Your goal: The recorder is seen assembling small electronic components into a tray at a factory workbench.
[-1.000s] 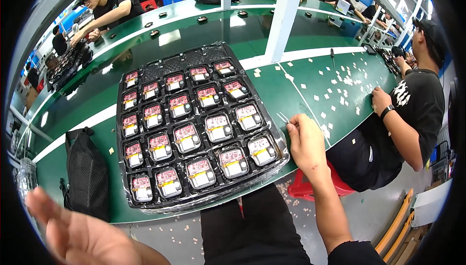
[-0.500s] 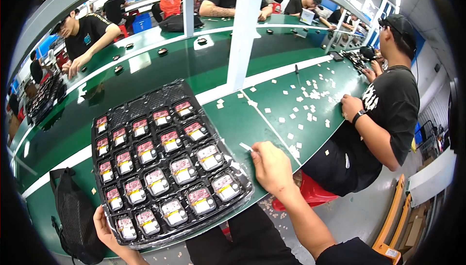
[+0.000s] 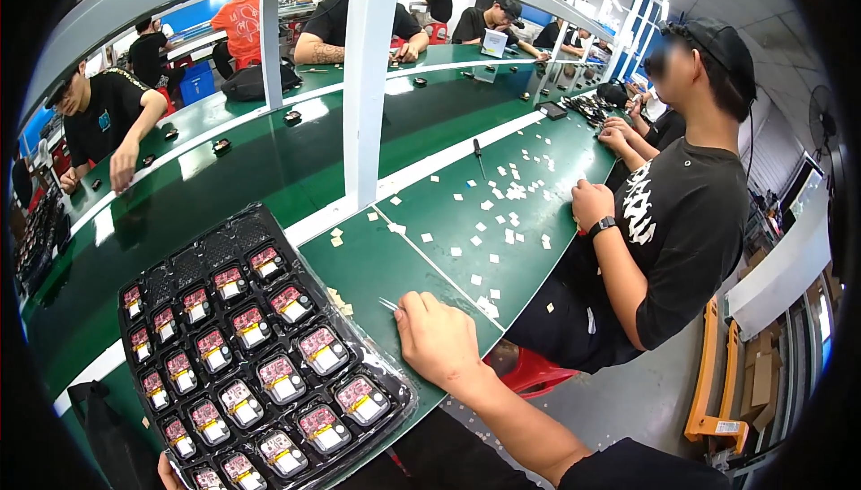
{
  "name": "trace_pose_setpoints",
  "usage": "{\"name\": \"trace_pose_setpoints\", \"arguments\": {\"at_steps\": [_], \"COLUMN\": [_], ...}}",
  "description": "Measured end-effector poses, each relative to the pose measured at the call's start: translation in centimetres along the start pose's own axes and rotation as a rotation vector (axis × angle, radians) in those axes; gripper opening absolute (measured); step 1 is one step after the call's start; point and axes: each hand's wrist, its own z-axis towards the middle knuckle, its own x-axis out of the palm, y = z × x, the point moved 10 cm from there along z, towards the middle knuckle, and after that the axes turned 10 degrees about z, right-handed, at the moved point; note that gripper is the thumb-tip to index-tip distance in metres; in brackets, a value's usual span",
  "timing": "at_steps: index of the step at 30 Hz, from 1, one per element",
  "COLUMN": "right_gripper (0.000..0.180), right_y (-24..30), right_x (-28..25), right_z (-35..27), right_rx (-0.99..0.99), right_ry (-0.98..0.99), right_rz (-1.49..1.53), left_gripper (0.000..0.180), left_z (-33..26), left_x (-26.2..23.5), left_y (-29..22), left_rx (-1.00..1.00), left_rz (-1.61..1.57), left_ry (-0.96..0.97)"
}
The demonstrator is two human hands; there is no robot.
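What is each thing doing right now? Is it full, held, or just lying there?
Tray: flat on the green table, most pockets filled, the far row looks empty.
Tweezers: held in the right hand, tips resting on the table.
Right hand: closed grip on the tweezers.
Left hand: barely in view at the tray's near edge.
White bits: scattered loose on the table.

This is a factory assembly floor. A long green counter (image 3: 430, 131) runs from lower left to upper right, with seated workers (image 3: 682, 221) along both sides. A black tray (image 3: 251, 346) of small parts at lower left and white pieces (image 3: 507, 192) scattered mid-frame show line work.
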Motion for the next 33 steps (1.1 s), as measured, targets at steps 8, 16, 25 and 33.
{"name": "trace_pose_setpoints", "arguments": {"at_steps": [8, 16, 25, 33], "right_gripper": [0.010, 0.009, 0.009, 0.009], "right_y": [0.6, 0.5, 0.5, 0.5], "right_x": [-0.4, -0.5, -0.5, -0.4], "right_z": [-0.5, -0.6, -0.6, -0.4], "right_rx": [-0.083, -0.089, -0.085, -0.076], "right_ry": [-0.036, -0.046, -0.028, -0.021], "right_rz": [0.035, 0.033, 0.035, 0.041], "left_gripper": [0.036, 0.037, 0.034, 0.034], "left_z": [-0.1, 0.0, -0.3, -0.2], "left_x": [-0.1, -0.3, -0.1, 0.2], "left_y": [-0.2, -0.3, -1.1, -1.9], "left_rx": [0.020, 0.023, 0.061, 0.158], "left_rz": [0.026, 0.000, -0.006, 0.118], "left_ry": [-0.003, -0.011, -0.021, -0.001]}}
